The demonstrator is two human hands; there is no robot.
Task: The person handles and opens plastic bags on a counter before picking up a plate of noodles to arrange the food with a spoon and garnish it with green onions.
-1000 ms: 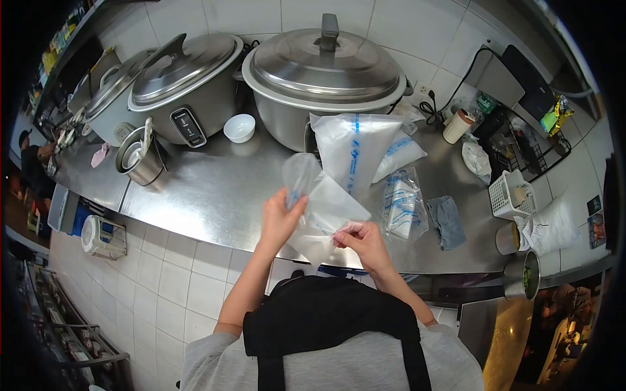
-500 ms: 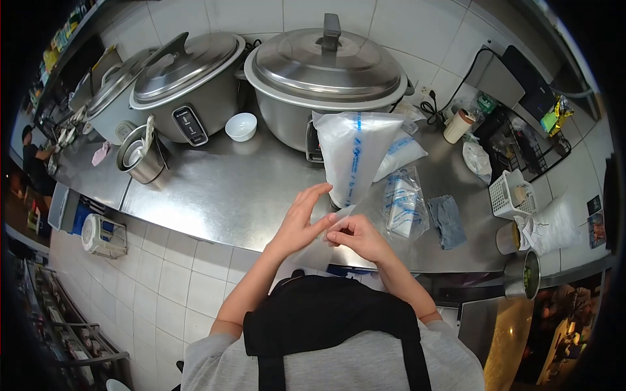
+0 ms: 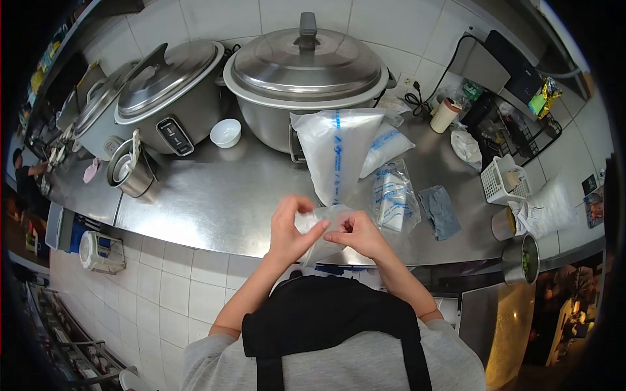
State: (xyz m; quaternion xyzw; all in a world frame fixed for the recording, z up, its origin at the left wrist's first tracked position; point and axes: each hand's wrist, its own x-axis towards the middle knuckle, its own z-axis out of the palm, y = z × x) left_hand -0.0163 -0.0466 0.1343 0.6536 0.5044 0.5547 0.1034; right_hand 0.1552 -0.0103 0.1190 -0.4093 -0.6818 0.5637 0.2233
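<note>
My left hand [image 3: 290, 228] and my right hand [image 3: 360, 234] are close together at the counter's front edge, both pinching a thin, translucent plastic bag [image 3: 317, 253]. The left thumb points toward the right fingertips, and the bag's film spreads between and below them. Directly beyond stands a tall whitish plastic bundle [image 3: 339, 153] with a blue printed strip, wide at the top and narrow at the bottom. What supports its lower end is hidden. Right of it lie a filled white plastic pack [image 3: 386, 148] and a clear printed bag [image 3: 395, 199] around a white block.
Large rice cookers [image 3: 310, 68] line the wall. A white bowl [image 3: 225, 133] and a metal pot [image 3: 132, 171] sit at left. A grey cloth [image 3: 439, 212], a white basket [image 3: 504, 180] and a steel pot [image 3: 521, 259] are at right. Far left, another person [image 3: 29, 182] stands.
My left fingers have curled in from a stretched pose. The bag's film now bunches up and spreads between my hands. The view has shifted slightly.
</note>
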